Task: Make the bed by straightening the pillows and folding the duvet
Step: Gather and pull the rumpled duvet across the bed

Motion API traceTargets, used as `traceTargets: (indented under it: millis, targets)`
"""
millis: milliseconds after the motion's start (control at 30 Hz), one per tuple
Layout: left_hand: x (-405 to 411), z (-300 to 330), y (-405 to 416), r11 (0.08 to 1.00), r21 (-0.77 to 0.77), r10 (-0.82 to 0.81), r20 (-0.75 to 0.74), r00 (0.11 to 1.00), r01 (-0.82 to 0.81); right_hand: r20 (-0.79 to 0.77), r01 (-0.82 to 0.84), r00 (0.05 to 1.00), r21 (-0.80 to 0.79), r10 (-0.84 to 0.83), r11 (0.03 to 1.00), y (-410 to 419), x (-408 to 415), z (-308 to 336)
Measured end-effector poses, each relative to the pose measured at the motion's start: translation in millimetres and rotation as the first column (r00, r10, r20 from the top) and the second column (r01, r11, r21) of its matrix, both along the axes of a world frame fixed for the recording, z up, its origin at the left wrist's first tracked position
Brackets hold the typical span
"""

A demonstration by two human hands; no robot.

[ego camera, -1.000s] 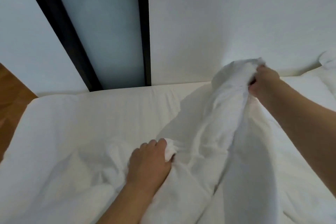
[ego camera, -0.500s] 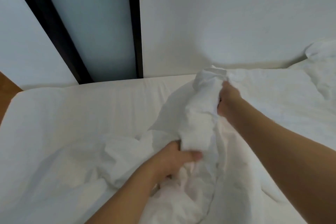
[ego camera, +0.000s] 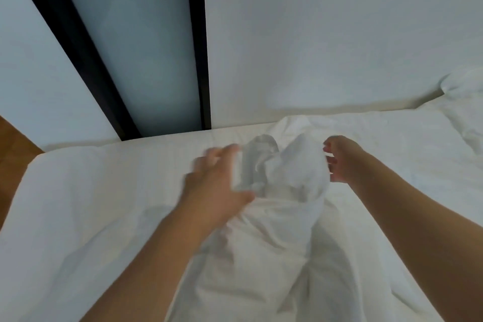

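White wall (ego camera: 326, 34) backs the bed (ego camera: 86, 191), and at far left we note a strip of wooden floor (ego camera: 13, 154), then a frosted panel (ego camera: 146, 47) between dark frames. We record the left hand (ego camera: 217, 185), motion-blurred, fingers spread against the left side of a bunched peak of the white duvet (ego camera: 285, 172); whether its grip closes on the cloth we cannot tell. Our duvet lies crumpled across the middle of the mattress, rising between both hands. We record the right hand (ego camera: 342, 159) just beside the peak's right side, fingers loosely curled, grip apart, holding nothing. A pillow (ego camera: 465, 83) sits at far right against the wall.
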State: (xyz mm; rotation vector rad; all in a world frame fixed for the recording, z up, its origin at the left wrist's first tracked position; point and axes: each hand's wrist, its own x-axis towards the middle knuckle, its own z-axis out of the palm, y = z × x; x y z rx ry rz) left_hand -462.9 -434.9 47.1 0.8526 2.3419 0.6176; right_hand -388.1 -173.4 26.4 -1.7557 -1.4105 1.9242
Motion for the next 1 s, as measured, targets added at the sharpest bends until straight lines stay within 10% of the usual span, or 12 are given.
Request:
traceTargets:
  millis: [100,200,267,367,433,533,600,667,767,833,933,1000]
  targets:
    - [3,-61,-28,0.873,-0.481,-0.032,0.12,0.992,0.086,0.04,-0.402,0.915,0.006,0.402,0.916,-32,-14,23]
    - [66,-91,-18,0.876,-0.392,-0.206,0.223,0.953,0.282,0.337,-0.81,0.516,-0.109,0.788,0.577,-65,-32,24]
    - [76,-85,-12,0.924,-0.25,-0.236,0.226,0.945,0.29,0.655,-0.931,0.196,-0.11,0.73,0.348,-81,-37,11]
    - [32,-55,-16,0.962,0.095,0.192,0.436,0.879,-0.257,0.754,-0.879,0.441,0.256,0.486,0.401,-73,-30,-7]
    - [-18,-21,-29,0.703,0.311,0.539,0.354,0.765,-0.639,0.52,-0.541,0.807,0.457,0.281,0.706,-54,-29,-10]
    - [-61,28,-40,0.529,0.768,0.764,-0.246,0.597,-0.361,-0.068,0.152,0.986,0.017,-0.151,0.988,-42,-42,-11]
    - [-54,30,-30,0.701,0.703,0.655,-0.571,0.495,-0.116,-0.117,0.197,0.973,-0.021,-0.198,0.98,-52,-53,-13]
    - [-36,0,-19,0.908,0.397,0.395,-0.7,0.595,-0.135,-0.073,0.123,0.99,0.021,-0.121,0.992,-70,-61,-20]
    - [-24,-86,-36,0.966,-0.105,0.23,-0.061,0.971,-0.235,0.01,-0.043,0.999,-0.033,0.043,0.999,-97,-61,-32]
    - [-19,-106,-58,0.971,0.002,0.206,0.513,0.834,-0.241,0.085,-0.109,0.991,0.014,0.107,0.994,-106,-63,-42]
    - [-25,-99,-73,0.997,0.08,-0.047,0.556,0.83,0.003,0.168,-0.205,0.971,0.198,0.172,0.959,-116,-72,-54]
    - [-37,-90,-74,1.0,-0.004,0.009,0.227,0.974,-0.008,0.312,-0.438,0.889,0.366,0.335,0.821,-128,-76,-58]
